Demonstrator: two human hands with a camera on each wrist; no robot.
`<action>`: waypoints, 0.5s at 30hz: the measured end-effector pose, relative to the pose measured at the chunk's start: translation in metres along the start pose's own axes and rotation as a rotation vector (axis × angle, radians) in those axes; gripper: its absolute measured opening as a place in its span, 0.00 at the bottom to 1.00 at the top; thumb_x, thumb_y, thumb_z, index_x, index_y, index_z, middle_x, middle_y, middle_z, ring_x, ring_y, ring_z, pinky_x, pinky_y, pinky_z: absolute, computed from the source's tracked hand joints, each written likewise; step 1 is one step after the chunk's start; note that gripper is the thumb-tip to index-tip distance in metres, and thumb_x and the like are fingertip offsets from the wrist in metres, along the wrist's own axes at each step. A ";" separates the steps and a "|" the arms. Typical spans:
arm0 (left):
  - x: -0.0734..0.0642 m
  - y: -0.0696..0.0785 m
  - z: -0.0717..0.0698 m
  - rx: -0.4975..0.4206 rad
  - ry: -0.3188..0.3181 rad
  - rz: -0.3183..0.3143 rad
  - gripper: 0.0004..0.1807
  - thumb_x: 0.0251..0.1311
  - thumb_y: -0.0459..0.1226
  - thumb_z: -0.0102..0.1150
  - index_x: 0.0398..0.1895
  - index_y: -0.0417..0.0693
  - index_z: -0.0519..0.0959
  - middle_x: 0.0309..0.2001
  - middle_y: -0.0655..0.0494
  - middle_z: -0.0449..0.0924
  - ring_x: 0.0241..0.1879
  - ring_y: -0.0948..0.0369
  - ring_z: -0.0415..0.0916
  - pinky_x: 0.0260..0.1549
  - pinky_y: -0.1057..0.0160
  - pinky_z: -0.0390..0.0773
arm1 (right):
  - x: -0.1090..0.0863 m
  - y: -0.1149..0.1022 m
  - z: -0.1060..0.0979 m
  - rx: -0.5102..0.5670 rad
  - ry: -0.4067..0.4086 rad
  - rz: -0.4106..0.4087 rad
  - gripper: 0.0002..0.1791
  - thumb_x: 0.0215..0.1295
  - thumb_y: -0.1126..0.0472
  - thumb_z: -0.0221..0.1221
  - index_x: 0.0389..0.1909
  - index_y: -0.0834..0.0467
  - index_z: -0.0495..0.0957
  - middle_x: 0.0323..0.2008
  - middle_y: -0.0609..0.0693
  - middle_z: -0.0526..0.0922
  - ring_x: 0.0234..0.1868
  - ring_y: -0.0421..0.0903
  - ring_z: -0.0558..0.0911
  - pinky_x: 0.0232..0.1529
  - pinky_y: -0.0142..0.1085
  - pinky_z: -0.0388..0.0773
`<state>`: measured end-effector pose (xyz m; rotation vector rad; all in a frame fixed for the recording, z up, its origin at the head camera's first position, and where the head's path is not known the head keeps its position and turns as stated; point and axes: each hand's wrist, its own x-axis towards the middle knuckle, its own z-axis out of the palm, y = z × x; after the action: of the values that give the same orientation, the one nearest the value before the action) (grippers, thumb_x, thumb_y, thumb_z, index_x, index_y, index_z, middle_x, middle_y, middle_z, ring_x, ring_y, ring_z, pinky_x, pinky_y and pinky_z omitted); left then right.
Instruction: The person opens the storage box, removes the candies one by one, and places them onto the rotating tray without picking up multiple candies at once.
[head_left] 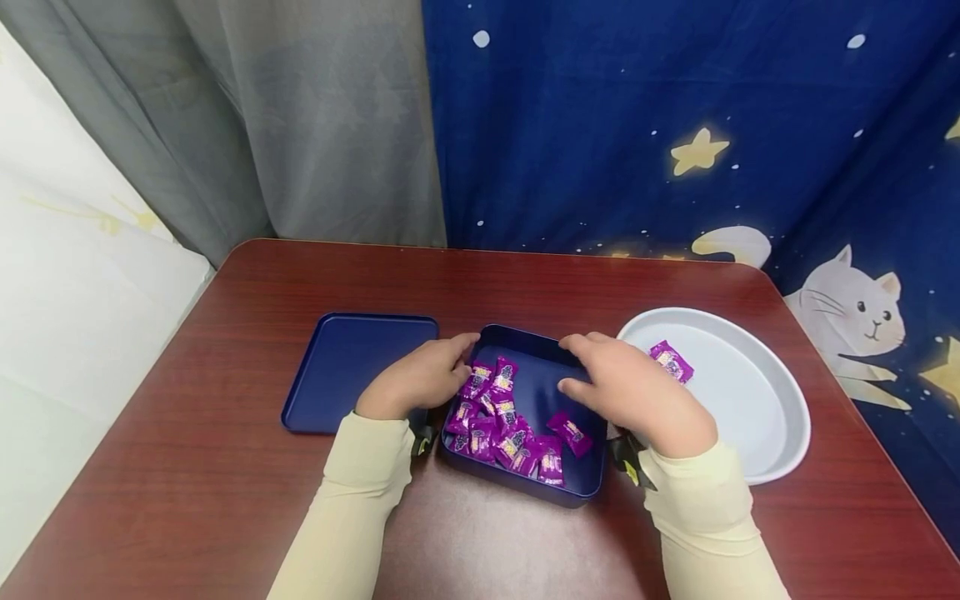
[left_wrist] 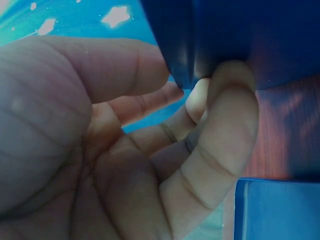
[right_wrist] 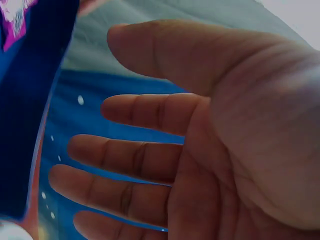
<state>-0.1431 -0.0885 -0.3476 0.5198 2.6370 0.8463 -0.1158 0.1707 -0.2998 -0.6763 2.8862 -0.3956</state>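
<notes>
A navy blue box stands in the middle of the table with several purple-wrapped candies inside, mostly along its left and front. My left hand holds the box's left wall; in the left wrist view its thumb and curled fingers meet the dark blue wall. Over the box's right side is my right hand, between the box and a white round tray. The right wrist view shows that hand's fingers extended and apart, holding nothing. One more purple candy lies in the tray, near its left rim.
A flat navy lid lies on the table left of the box, partly behind my left hand. The reddish-brown table ends at the back against grey and star-patterned blue curtains.
</notes>
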 end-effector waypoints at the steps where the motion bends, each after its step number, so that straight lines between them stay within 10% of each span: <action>1: 0.000 0.000 0.000 -0.001 0.001 0.000 0.29 0.72 0.34 0.50 0.75 0.41 0.61 0.52 0.46 0.77 0.41 0.55 0.73 0.51 0.53 0.73 | 0.002 -0.003 0.003 -0.007 -0.012 -0.002 0.29 0.65 0.54 0.64 0.63 0.64 0.73 0.56 0.61 0.79 0.56 0.58 0.78 0.59 0.52 0.71; 15: 0.001 0.000 0.001 -0.002 0.002 -0.018 0.29 0.72 0.34 0.51 0.75 0.42 0.62 0.49 0.49 0.77 0.41 0.56 0.74 0.46 0.56 0.75 | 0.028 -0.015 0.028 -0.023 -0.164 -0.021 0.27 0.62 0.52 0.67 0.58 0.61 0.77 0.49 0.56 0.83 0.51 0.55 0.80 0.55 0.51 0.74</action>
<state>-0.1440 -0.0874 -0.3490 0.4939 2.6383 0.8439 -0.1291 0.1390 -0.3243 -0.7075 2.7348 -0.2954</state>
